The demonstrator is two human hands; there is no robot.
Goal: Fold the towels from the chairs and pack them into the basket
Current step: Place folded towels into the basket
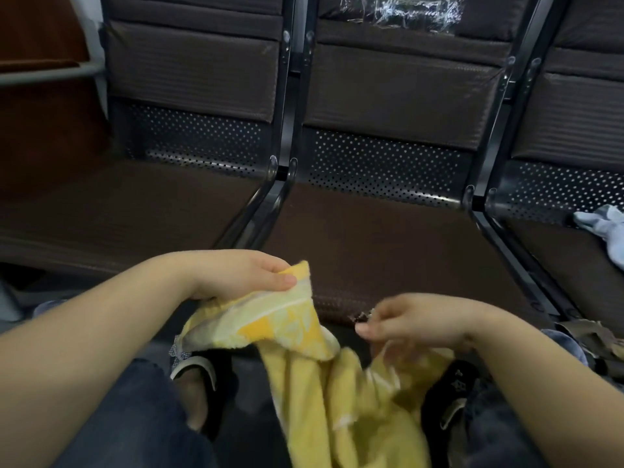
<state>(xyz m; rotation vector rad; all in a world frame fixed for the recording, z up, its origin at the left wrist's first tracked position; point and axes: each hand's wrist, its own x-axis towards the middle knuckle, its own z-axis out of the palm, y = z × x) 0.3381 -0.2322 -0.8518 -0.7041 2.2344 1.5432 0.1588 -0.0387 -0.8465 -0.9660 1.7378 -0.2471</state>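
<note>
Left hand [236, 275] pinches corner of yellow towel [304, 359] at lower centre of frame, thumb on top. Towel hangs down between knees toward bottom edge. Right hand [415, 322] blurred, fingers loosely curled just above towel; grip cannot tell. Hands apart. Pale blue towel [604, 228] lies on chair seat [557, 265] at right edge.

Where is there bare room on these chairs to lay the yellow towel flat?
The middle seat, between the two black frame rails, shows bare. So does the left seat. The right seat already holds a pale blue cloth, so it is more crowded.
</note>
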